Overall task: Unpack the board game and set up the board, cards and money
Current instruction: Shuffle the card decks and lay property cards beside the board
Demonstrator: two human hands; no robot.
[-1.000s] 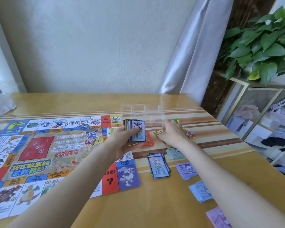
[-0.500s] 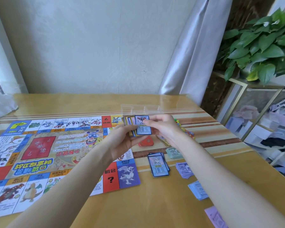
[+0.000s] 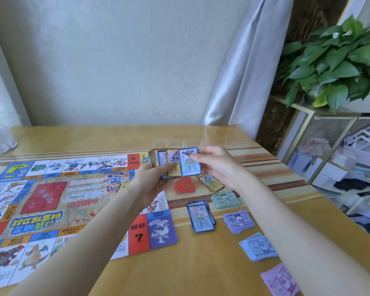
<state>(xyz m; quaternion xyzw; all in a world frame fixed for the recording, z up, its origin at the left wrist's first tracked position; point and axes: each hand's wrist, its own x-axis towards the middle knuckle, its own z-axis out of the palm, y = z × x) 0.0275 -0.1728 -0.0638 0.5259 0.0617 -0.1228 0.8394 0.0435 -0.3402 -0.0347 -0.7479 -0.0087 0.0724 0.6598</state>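
Sorting step: left hand [image 3: 156,184] grips fanned cards [image 3: 169,161], right hand [image 3: 218,165] fingers pinch blue card [image 3: 189,162]; best peeled singly onto matching blue pile [image 3: 201,216].

Board [image 3: 51,199] cut off left; pink notes [image 3: 280,280] cut off bottom; card text unreadable.
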